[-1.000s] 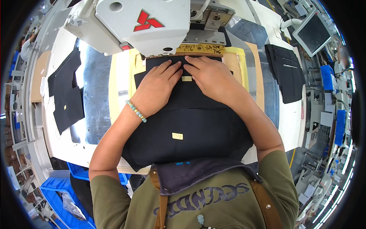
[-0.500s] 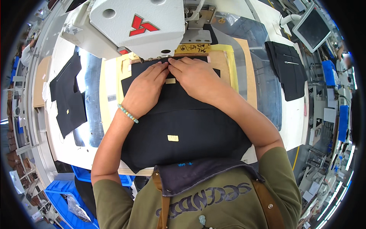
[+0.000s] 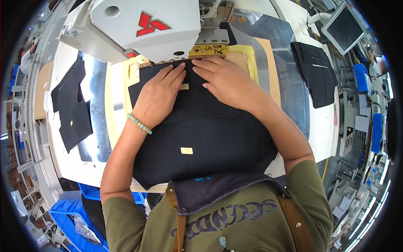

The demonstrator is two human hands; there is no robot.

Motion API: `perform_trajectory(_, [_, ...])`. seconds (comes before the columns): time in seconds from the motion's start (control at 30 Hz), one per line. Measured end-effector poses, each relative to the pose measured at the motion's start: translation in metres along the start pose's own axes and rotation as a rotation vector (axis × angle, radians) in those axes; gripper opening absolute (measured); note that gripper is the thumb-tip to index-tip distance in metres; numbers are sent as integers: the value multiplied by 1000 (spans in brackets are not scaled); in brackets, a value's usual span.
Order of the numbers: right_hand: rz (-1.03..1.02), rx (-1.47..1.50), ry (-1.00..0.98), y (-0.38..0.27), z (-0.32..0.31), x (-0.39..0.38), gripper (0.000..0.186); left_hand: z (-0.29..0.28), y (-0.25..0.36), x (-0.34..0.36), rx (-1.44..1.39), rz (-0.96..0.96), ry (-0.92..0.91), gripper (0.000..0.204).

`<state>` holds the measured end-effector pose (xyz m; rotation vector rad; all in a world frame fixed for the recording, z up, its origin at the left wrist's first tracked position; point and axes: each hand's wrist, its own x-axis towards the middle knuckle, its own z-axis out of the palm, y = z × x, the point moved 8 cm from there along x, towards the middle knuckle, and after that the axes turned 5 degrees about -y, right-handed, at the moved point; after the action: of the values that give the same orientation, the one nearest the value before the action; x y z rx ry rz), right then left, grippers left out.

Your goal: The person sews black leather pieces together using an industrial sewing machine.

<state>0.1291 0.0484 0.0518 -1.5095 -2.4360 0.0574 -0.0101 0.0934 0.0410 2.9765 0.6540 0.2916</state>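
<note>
A black cut fabric panel [image 3: 210, 134] lies spread in front of me, with two small yellow labels on it. Its far end reaches the head of a white sewing machine [image 3: 147, 29]. Both hands rest on that far end. My left hand [image 3: 161, 90] lies flat, fingers stretched toward the machine, beside the smaller yellow label [image 3: 184, 87]. My right hand [image 3: 222, 77] presses the cloth with its fingers apart and the thumb out to the side. Beyond the fingertips sits a yellow template bar [image 3: 208, 50] with handwriting on it.
More black fabric pieces [image 3: 73, 105] lie on the left of the table. A folded black stack with a zipper [image 3: 315, 75] lies on the right. A monitor [image 3: 343, 28] stands at the far right. Blue crates [image 3: 77, 222] are below the table's left edge.
My right hand has moved slightly right, away from my left, its thumb now spread. The near yellow label sits slightly further left and up in view.
</note>
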Motion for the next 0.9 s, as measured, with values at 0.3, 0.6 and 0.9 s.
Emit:
perform_trajectory(0.3, [148,-113,-130,17,-12,-39,40,-1,1,2,3,-1,-23,41])
perform_trajectory(0.6, [155,-58,-87,18,-14,-47,39,2,-3,2,5,-18,-10,42])
perform_trajectory(0.9, [154,-39,-137,20,-14,-42,37,-1,-5,-1,-43,-46,3,39])
